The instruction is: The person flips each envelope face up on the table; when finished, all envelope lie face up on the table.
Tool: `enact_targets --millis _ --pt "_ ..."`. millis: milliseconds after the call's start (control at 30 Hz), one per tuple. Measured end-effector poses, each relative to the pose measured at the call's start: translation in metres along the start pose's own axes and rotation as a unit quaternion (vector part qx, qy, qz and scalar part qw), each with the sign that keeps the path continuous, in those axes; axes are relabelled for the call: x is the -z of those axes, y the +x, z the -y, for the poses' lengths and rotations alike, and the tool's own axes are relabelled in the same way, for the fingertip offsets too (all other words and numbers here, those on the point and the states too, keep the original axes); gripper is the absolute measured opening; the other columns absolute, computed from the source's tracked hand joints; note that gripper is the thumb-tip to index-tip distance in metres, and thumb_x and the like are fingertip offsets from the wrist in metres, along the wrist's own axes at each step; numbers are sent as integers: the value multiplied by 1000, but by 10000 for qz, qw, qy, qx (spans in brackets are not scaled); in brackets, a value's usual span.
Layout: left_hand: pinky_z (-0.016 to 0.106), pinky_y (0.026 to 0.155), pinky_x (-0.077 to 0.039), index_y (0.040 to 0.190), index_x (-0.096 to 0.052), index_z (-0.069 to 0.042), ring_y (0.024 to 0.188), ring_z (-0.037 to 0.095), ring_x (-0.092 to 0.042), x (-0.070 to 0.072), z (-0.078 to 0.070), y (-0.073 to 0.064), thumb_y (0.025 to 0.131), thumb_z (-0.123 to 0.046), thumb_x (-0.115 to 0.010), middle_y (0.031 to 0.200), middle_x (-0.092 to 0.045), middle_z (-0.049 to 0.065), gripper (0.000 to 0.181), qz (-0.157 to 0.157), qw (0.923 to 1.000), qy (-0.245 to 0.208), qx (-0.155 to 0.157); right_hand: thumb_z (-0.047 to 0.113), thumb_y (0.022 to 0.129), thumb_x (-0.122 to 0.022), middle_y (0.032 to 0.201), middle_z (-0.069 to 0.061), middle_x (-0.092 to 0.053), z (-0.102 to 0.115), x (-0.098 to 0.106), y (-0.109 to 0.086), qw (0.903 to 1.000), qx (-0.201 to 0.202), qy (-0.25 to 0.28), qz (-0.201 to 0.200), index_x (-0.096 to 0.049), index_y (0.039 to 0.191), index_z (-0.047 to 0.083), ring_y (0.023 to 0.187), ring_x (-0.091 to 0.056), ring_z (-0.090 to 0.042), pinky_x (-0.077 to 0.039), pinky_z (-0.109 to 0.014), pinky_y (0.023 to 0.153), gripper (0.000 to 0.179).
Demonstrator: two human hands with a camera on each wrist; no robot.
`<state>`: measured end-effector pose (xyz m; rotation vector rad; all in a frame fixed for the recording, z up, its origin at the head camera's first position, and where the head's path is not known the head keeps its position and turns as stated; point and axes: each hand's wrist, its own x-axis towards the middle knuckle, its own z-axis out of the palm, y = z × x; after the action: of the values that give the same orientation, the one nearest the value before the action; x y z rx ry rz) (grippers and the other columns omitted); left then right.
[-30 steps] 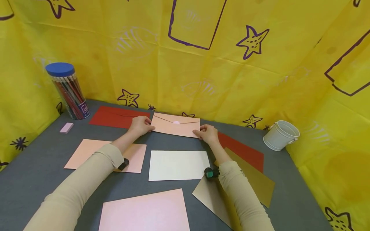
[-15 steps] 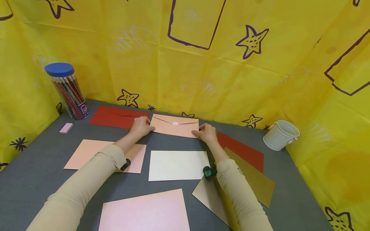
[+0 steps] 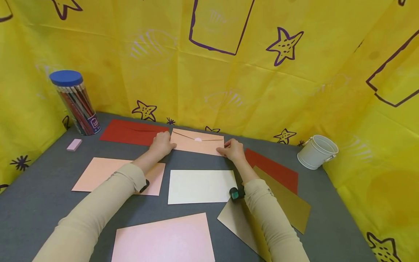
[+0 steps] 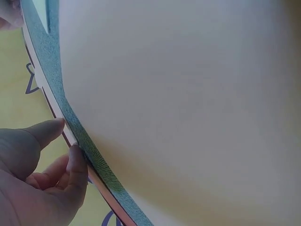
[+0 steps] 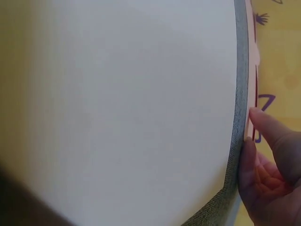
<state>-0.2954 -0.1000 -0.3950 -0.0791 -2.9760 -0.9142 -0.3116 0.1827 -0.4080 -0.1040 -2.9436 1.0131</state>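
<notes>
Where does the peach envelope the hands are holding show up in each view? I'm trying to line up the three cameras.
Head: peach envelope at the table's far middle, held at both ends.
Left wrist: a thin pale edge pinched by the fingers.
Right wrist: a thin edge at the fingers.
Shared landmark: the cream sheet.

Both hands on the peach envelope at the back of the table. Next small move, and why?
Probably lift the flap. The left hand and right hand pinch the short ends of the peach envelope, which lies flat, flap side up, its flap shut under a round seal.

Peach envelope slightly farther back.
</notes>
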Motion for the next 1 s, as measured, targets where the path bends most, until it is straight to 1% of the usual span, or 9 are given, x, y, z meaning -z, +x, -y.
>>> enact_targets --millis 133,233,400,500,600,667,767,900,1000 --pt "44 70 -47 94 -53 6 86 39 -58 -2 -2 1 88 -13 -68 91 -53 22 25 50 10000 16 -12 32 80 -82 78 -8 -65 -2 2 0 9999 6 -33 101 -62 107 2 69 -61 -19 -48 -28 63 45" --pt "46 74 -47 99 -53 7 90 40 -56 -4 -2 1 89 -12 -66 95 -53 23 26 100 9999 -15 -49 30 82 -80 80 -8 -66 -5 7 -1 9995 64 13 310 -62 111 1 70 -62 -19 -50 -29 67 44" --pt "51 83 -47 110 -55 8 100 43 -54 -4 -1 -2 90 -9 -61 109 -52 27 27 166 9996 29 -233 24 89 -72 98 -13 -67 -14 22 -7 9959 125 461 766 -61 122 2 83 -70 -22 -55 -33 80 42" --pt "54 87 -47 117 -57 5 110 42 -50 -5 -3 -5 90 -8 -58 120 -50 27 30 212 9985 184 -471 23 93 -68 111 -15 -66 -24 35 -15 9941 243 653 826 -61 125 4 90 -70 -25 -55 -36 83 38" --pt "55 86 -48 121 -60 1 117 39 -46 -8 -7 -8 91 -11 -58 127 -50 23 32 261 9958 199 -849 24 95 -64 118 -14 -65 -36 53 -26 9947 491 546 719 -63 124 7 100 -66 -27 -52 -39 88 33" --pt "54 86 -49 120 -62 0 118 37 -46 -12 -13 -11 92 -13 -59 127 -53 20 31 281 9928 116 -1162 26 96 -63 120 -12 -65 -47 65 -34 9954 654 352 604 -64 123 9 106 -62 -28 -49 -42 92 32" --pt "50 93 -47 119 -64 -2 120 34 -49 -20 -24 -15 93 -17 -62 126 -57 17 30 349 9854 -44 -1663 29 96 -62 124 -12 -63 -64 80 -46 9952 824 90 518 -64 124 10 113 -57 -31 -45 -46 97 34" --pt "47 101 -43 121 -63 -3 121 32 -52 -34 -42 -19 94 -19 -65 125 -60 14 32 615 9707 -239 -2312 29 96 -62 127 -14 -62 -89 96 -62 9930 1051 -209 488 -63 127 8 120 -53 -34 -41 -51 100 37" --pt "44 100 -43 123 -63 -2 117 29 -55 -44 -56 -23 94 -19 -65 123 -62 12 34 888 9573 -376 -2724 27 97 -62 130 -16 -60 -104 104 -76 9881 1323 -525 579 -60 131 5 123 -50 -37 -39 -54 102 41"
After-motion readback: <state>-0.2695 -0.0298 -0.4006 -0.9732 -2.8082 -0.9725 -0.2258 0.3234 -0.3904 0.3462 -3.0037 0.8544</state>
